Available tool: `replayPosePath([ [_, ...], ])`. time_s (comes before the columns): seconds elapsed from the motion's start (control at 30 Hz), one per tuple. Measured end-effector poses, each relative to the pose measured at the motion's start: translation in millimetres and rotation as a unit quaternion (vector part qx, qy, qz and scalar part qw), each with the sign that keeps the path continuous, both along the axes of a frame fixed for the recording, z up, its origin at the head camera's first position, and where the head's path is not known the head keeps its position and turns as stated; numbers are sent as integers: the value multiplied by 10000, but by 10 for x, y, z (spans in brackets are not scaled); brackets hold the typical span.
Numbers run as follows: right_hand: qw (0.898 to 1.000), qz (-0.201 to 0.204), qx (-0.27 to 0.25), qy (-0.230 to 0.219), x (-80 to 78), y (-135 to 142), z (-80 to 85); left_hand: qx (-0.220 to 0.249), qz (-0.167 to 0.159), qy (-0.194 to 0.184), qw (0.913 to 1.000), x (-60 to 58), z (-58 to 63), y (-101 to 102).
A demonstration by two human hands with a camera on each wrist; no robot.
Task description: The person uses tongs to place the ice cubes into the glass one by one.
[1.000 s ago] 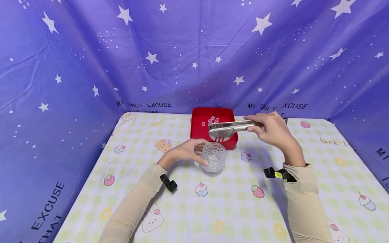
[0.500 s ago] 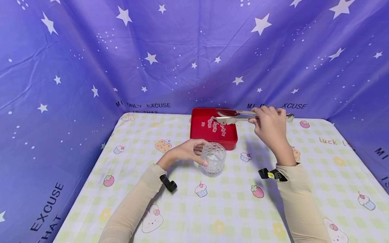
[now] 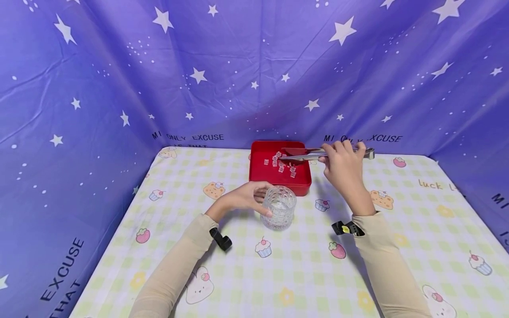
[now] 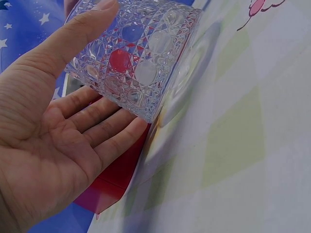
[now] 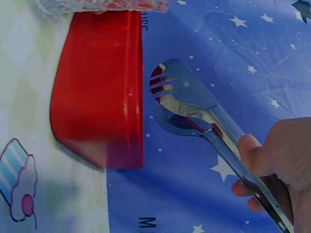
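A clear cut-pattern glass (image 3: 280,210) stands upright on the table in front of the red box (image 3: 262,176). My left hand (image 3: 244,198) holds it from the left, thumb on the near side and the other fingers behind; the left wrist view shows the thumb across the faceted glass wall. With my right hand (image 3: 345,165) I grip metal tongs (image 3: 312,155) by their arms. One tip is slotted like a fork, as the right wrist view shows. In the head view the tips overlap several small clear pieces (image 3: 281,166) lying in the box.
The checked tablecloth (image 3: 314,274) carries printed cupcakes, strawberries and bears. Just behind the box rises a blue star-patterned curtain (image 3: 238,88), which also runs along both sides. Black straps sit at both wrists.
The tongs have gone from the box's front edge, near the glass, back over the small pieces, and their tips are now lower. My left hand and the glass have stayed put.
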State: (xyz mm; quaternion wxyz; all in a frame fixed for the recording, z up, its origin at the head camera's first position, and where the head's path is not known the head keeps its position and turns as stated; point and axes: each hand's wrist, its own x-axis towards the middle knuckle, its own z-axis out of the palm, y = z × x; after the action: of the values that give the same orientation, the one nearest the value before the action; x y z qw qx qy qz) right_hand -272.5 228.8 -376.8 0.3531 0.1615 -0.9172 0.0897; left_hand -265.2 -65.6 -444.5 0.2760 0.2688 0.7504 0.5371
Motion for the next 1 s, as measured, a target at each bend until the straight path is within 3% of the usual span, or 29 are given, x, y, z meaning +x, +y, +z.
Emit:
replayPosePath([
  [1.0,9991,-167,384,0,-66,-133,-230,4,-34,49,10000,-15,-22,-7],
])
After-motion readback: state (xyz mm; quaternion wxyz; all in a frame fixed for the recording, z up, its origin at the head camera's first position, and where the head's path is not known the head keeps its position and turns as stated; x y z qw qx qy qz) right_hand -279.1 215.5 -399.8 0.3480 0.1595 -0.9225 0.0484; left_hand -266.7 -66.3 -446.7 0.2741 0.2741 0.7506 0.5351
